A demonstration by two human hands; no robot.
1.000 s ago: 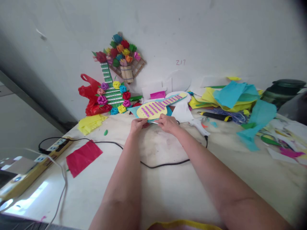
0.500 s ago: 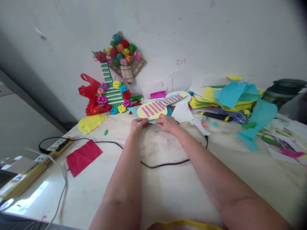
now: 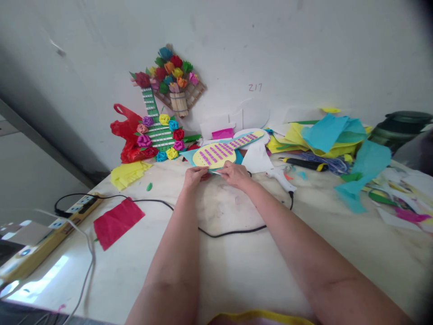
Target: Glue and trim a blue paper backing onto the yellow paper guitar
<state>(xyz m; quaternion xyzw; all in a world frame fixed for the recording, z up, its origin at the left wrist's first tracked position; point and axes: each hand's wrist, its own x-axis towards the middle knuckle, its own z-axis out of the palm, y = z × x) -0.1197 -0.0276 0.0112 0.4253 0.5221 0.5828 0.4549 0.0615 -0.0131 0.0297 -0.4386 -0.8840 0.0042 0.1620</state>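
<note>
A yellow paper guitar cutout with rows of purple strips lies over blue paper near the wall, its neck slanting up to the right. At its near edge, my left hand pinches the border on the left side. My right hand grips the same edge a little to the right, thumb and fingers together. A thin pale strip shows between the two hands; what the fingertips hold underneath is partly hidden. Just right of my right hand lies a white glue gun, its black cord looping under my forearms.
Behind stand a green flower-trimmed guitar, a flower basket and a red plastic bag. Left are yellow crepe paper, red paper and a power strip. Right lie a utility knife, blue paper and scraps.
Almost nothing differs. My right hand and forearm have shifted very slightly, and a bit more of the pale strip shows between my hands.
</note>
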